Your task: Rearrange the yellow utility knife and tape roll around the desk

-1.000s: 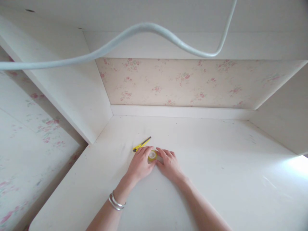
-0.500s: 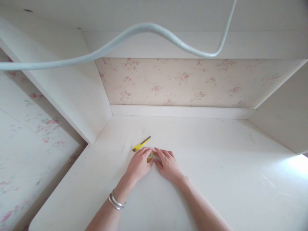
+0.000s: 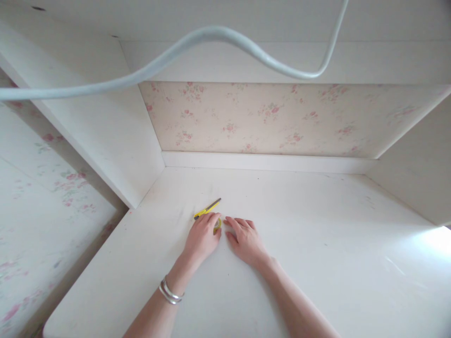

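My left hand (image 3: 202,237) lies on the white desk (image 3: 317,244) with its fingers curled over a small yellow tape roll (image 3: 217,225), most of which is hidden under the fingers. My right hand (image 3: 245,239) rests flat beside it, fingers spread, fingertips close to the roll. I cannot tell if they touch it. A yellow utility knife (image 3: 207,209) lies on the desk just beyond my left fingertips. Silver bangles (image 3: 169,293) circle my left wrist.
White side panels (image 3: 116,136) wall in the desk on the left and right, and floral wallpaper (image 3: 268,117) covers the back. A pale cable (image 3: 218,34) hangs across the top of the view. Bright light falls on the desk's right edge (image 3: 437,239).
My left hand has closed further over the tape roll and shifted it slightly left. The roll showed clearly between the hands a second ago and now is mostly covered.
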Motion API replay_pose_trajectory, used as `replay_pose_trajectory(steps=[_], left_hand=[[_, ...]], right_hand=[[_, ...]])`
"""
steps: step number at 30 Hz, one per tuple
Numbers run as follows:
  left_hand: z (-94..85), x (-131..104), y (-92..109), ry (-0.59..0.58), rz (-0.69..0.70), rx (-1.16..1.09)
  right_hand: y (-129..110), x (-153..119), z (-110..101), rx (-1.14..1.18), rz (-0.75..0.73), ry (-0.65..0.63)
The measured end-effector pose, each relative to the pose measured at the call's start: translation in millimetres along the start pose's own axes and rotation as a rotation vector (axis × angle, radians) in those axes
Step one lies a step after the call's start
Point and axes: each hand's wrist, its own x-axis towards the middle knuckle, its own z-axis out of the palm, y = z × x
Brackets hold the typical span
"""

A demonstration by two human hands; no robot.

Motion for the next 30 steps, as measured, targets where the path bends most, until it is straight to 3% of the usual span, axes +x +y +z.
replay_pose_trajectory(steps=[8, 16, 30], left_hand=[[-3.6, 0, -2, 0.035, 0.015, 0.054], [-3.1, 4, -18, 0.015, -0.013, 0.019], [-11.1, 7, -42, 0.099, -0.158, 0.084]], right_hand=[[0, 0, 1, 0.005, -0.003, 0.017], [1, -2, 0, -0.004, -0.022, 0.017], [3, -1, 0, 0.069, -0.013, 0.026]])
